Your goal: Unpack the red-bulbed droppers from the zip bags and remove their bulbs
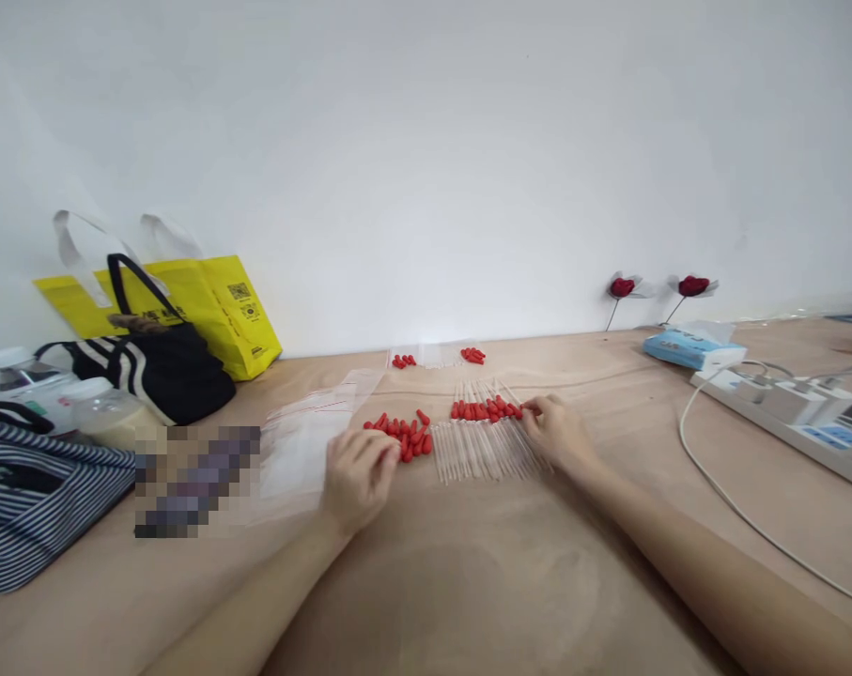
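My left hand is closed at the left edge of a loose pile of red rubber dropper bulbs, thumb and fingers pinched together. Whatever lies between those fingertips is hidden. Thin clear dropper tubes lie side by side in a row to the right of the pile. Across their upper part runs a line of red bulbs. My right hand is at the right end of this row, its fingers drawn together beside the last bulb. I cannot make out what they pinch.
Clear zip bags lie left of the pile. Behind are a small bag and more red bulbs. Bags and a bottle stand left; tissues, a power strip and a white cable are right.
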A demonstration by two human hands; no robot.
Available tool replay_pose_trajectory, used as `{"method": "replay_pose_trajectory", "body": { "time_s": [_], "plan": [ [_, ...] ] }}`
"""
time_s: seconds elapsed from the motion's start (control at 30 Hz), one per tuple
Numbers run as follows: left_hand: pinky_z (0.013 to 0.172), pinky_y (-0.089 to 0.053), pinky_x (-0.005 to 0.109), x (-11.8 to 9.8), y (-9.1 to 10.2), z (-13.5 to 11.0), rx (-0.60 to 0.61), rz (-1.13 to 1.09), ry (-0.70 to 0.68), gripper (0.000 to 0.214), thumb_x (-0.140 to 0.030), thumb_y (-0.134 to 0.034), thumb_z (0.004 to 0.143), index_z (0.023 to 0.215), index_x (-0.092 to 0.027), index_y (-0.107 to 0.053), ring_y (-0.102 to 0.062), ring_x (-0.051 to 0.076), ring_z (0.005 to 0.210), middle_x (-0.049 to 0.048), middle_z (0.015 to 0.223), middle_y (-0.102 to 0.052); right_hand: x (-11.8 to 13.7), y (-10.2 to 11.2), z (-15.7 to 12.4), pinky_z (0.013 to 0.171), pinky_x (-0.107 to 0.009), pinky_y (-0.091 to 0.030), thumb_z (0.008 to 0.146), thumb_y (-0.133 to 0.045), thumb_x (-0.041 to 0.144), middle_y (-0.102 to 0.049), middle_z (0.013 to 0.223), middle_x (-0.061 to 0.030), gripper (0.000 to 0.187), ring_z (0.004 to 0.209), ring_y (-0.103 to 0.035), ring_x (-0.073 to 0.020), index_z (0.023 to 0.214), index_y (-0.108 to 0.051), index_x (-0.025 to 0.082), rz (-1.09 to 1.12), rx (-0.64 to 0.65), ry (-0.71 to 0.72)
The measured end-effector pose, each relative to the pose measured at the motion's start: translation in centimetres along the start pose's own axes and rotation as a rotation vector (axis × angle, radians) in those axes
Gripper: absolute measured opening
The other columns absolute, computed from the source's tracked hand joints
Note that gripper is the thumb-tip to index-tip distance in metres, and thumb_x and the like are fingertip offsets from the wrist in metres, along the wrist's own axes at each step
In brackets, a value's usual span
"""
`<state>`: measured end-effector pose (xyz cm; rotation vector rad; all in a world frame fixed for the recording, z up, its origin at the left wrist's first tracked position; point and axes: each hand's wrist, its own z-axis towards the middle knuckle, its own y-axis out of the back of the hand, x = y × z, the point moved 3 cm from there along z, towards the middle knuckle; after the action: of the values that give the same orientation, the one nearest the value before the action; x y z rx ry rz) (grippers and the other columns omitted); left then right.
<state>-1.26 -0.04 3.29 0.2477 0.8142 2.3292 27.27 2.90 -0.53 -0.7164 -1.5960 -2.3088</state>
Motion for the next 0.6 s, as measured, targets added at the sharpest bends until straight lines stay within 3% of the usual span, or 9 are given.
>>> {"method": "replay_pose_trajectory", "body": {
  "time_s": [0.1,0.2,0.3,0.4,0.6],
  "plan": [
    [0.072,-0.034,0.031,-2.9,-0.7,-0.4,0.105,-0.159,-0.233,0.013,-0.020,-0.049,0.080,0.073,-0.020,-0.060,-0.051,0.015,0.072,0.0009,0.073,-0.063,-1.1,0.2,2.6,0.061,-0.024,-0.040,0.074,-0.050,0.024,-0.064,0.084,-0.0096,0.022,0.076,-0.059,-0.0185,0.089,-0.062,0.013,0.007,0.051,-0.144],
    [0.070,-0.034,0.030,-4.0,-1.4,-0.8,0.169,-0.240,-0.351,0.011,-0.020,-0.050,0.079,0.072,-0.020,-0.059,-0.048,0.014,0.070,0.0003,0.071,-0.062,-1.4,-0.5,4.5,0.053,-0.023,-0.038,0.067,-0.055,0.024,-0.065,0.070,-0.0079,0.019,0.065,-0.059,-0.0176,0.080,-0.063,0.013,0.022,0.135,-0.215],
    [0.071,-0.034,0.030,-3.8,-1.6,-0.9,0.191,-0.260,-0.342,0.010,-0.018,-0.051,0.078,0.072,-0.019,-0.059,-0.047,0.013,0.070,0.0001,0.070,-0.061,-1.0,-1.2,5.6,0.049,-0.023,-0.035,0.060,-0.060,0.021,-0.060,0.053,-0.0059,0.007,0.057,-0.057,-0.0180,0.058,-0.061,0.014,0.045,0.223,-0.257],
    [0.071,-0.035,0.030,-3.5,-1.6,-0.8,0.208,-0.266,-0.320,0.012,-0.018,-0.050,0.079,0.071,-0.018,-0.058,-0.047,0.013,0.071,0.0003,0.070,-0.061,-0.7,-1.4,6.0,0.047,-0.024,-0.034,0.056,-0.063,0.019,-0.054,0.044,-0.0049,0.011,0.054,-0.055,-0.0192,0.047,-0.056,0.016,0.088,0.261,-0.299],
    [0.071,-0.035,0.031,-3.6,-1.6,-0.7,0.233,-0.279,-0.300,0.011,-0.019,-0.051,0.079,0.072,-0.019,-0.059,-0.048,0.014,0.072,0.0004,0.071,-0.062,-0.2,0.3,4.4,0.048,-0.023,-0.034,0.069,-0.049,0.022,-0.054,0.052,-0.0023,0.014,0.054,-0.051,-0.0142,0.066,-0.060,0.014,0.353,0.226,-0.274]
  ]
}}
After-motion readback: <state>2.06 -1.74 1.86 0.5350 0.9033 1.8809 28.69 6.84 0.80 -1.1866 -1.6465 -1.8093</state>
